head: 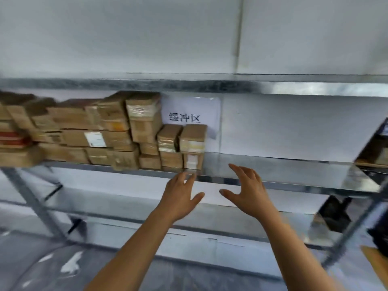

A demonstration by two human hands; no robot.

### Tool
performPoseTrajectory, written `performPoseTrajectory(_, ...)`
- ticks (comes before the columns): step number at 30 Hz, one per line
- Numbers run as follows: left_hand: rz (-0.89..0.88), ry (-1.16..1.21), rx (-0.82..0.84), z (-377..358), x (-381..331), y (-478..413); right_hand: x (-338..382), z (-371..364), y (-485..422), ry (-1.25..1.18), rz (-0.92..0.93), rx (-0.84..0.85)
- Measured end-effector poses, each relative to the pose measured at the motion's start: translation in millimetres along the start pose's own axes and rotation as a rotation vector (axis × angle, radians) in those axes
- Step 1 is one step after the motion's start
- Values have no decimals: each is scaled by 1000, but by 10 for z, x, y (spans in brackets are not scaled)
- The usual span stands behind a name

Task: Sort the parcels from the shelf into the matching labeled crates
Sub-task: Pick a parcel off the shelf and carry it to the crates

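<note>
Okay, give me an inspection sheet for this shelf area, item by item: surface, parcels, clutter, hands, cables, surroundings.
Surface: metal shelf, right part bare and shiny.
Job's things: brown parcels stacked on the shelf's left half; labelled crates not in view.
Clutter: paper sign on the wall behind the parcels; nothing else seen.
Hands: left hand and right hand open, held out at the shelf's front edge, no grip on anything.
Cables: nothing seen.
Surroundings: white wall; dark items at the right edge, too blurred to identify.
</note>
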State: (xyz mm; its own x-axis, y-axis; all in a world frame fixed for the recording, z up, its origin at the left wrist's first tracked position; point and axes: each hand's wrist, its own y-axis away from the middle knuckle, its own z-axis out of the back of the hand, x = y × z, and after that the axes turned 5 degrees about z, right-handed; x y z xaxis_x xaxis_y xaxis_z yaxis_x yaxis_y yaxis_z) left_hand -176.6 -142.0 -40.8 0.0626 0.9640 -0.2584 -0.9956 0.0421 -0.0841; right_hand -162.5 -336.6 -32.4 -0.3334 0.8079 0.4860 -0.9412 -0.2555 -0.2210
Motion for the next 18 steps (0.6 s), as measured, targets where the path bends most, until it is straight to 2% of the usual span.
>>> performPoseTrajectory(7, 8, -78, 70, 128, 860, -292, 449, -705, -606, -74, -77, 59)
performPoseTrajectory(12, -27, -27, 96, 136, 989, -689, 474, -783, -1128, -70, -127, 59)
performPoseTrajectory(18, -76, 61, 71, -36, 955, -1395, 183, -865, -1837, -84, -130, 61)
